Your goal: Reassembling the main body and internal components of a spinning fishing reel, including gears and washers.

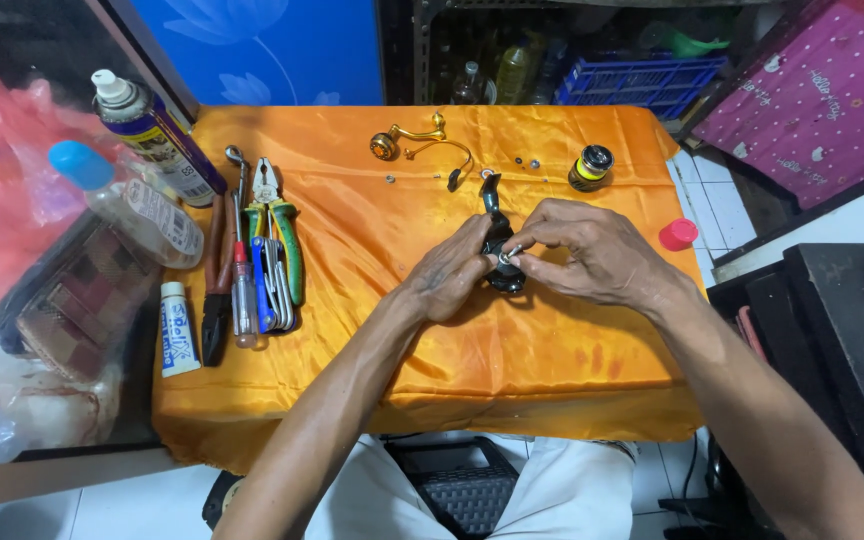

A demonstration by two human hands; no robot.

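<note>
A black fishing reel body (497, 238) stands on the orange cloth (372, 330), held between both hands. My left hand (449, 272) grips it from the left side. My right hand (582, 250) pinches a small silver part (508, 257) against the body's front. Behind them lie a gold reel handle (404, 136), a thin wire bail (447, 158), a black and yellow spool (591, 165) and several tiny washers and screws.
Pliers with green grips (274, 225), screwdrivers and wrenches (252, 290) lie at the cloth's left. A spray can (157, 130), a clear bottle (132, 205) and a small tube (176, 328) sit beside them. A red cap (678, 234) rests at the right edge.
</note>
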